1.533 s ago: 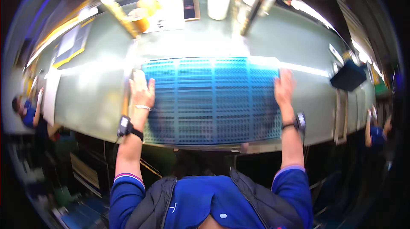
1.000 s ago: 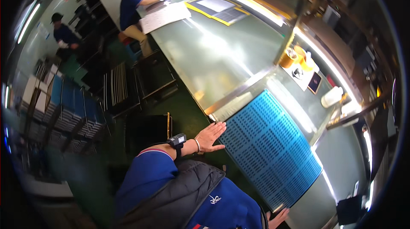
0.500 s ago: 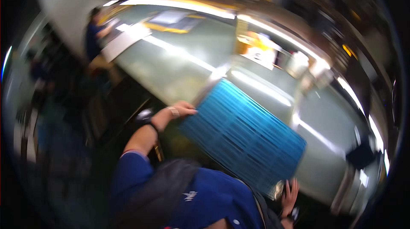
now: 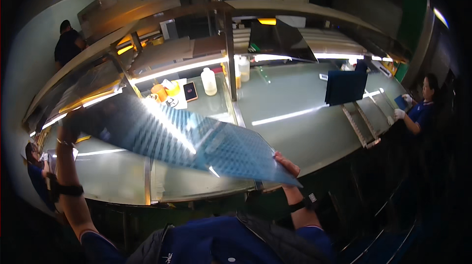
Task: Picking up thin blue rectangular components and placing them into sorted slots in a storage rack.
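Observation:
A thin, glossy blue sheet point(image 4: 206, 141) with rows of a fine repeating pattern is raised in front of me, tilted and slightly bowed. Bright light glares across its surface. My left hand point(image 4: 70, 128), dark in shadow, is closed on the sheet's far left end. At the lower right corner, my right hand point(image 4: 287, 165) pinches the edge, fingers on top. The sheet hangs above the glass-topped light table point(image 4: 280, 121) and hides part of it.
A white bottle point(image 4: 209, 82), orange tape rolls point(image 4: 160, 92) and a phone point(image 4: 190, 92) stand at the back. Dark blue panels point(image 4: 345, 87) stand upright near a slotted rack point(image 4: 355, 125). Co-workers sit at right point(image 4: 423, 109) and far left point(image 4: 38, 168).
My view has turned right. The sheet has been lifted and tilted up, showing a glossy face; my left hand is higher. My right hand, spread beside the corner before, now grips it.

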The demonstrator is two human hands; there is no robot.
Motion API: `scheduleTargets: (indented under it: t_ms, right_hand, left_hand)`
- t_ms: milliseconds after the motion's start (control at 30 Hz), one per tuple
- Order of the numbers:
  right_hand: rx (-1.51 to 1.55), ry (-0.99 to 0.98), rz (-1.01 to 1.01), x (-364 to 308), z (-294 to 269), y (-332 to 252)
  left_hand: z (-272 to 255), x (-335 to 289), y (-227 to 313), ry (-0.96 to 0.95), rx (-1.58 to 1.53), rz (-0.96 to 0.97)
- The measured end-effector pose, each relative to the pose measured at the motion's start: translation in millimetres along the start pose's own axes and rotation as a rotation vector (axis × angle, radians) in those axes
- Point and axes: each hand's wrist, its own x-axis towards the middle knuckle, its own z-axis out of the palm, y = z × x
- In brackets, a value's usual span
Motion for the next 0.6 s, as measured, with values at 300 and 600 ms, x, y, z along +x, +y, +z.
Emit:
scheduleTargets:
  t_ms: [300,600]
  right_hand:
    - [0.329,0.741,0.505,214.4,91.8,48.3]
    - [0.671,0.410,0.424,456.9,71.5,77.0]
  left_hand:
    - [109.2,1.2,20.5,-0.270,0.466,0.062]
    - [94.7,-135.6,-118.0,0.034,-0.112,-0.489]
